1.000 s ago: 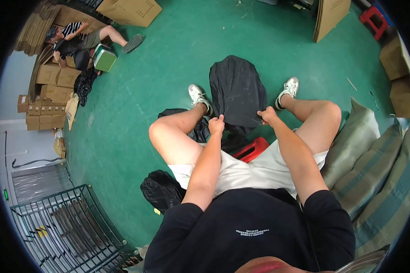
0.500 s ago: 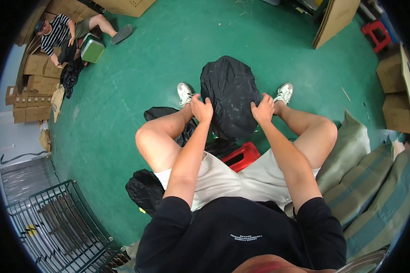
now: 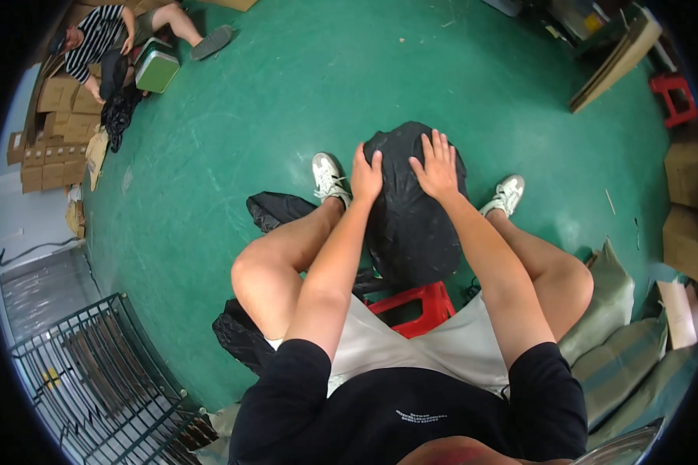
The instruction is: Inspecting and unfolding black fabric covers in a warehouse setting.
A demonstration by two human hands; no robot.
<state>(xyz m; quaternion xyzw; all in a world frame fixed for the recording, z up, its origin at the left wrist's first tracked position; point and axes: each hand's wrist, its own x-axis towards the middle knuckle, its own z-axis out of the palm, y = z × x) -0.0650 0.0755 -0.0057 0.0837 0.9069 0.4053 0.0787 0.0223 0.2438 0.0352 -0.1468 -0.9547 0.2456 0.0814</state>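
Between my legs is a bulky oval bundle in a creased black cover point(image 3: 411, 225); what is inside it is hidden. My right hand point(image 3: 437, 167) lies flat on its upper face, fingers stretched and pointing away from me. At the left edge my left hand point(image 3: 367, 175) rests with its thumb and fingers extended, part of the fingers turned out of sight. Both hands touch the cover without gripping it. Just below the bundle a red plastic stool point(image 3: 439, 308) shows between my thighs. More black sheeting point(image 3: 275, 208) lies on the floor beside my left leg.
A second black heap point(image 3: 242, 341) lies by my left hip. Metal racking point(image 3: 101, 372) stands at lower left, stuffed woven sacks point(image 3: 620, 353) at right. At upper left a person point(image 3: 105, 39) sits by cardboard boxes point(image 3: 66, 128) and a green case point(image 3: 159, 71). Another red stool point(image 3: 673, 101) stands far right.
My right hand has moved from the bundle's right side onto its upper face. My left hand has slid along the left edge. The bundle sits lower in view, and the whole view has shifted.
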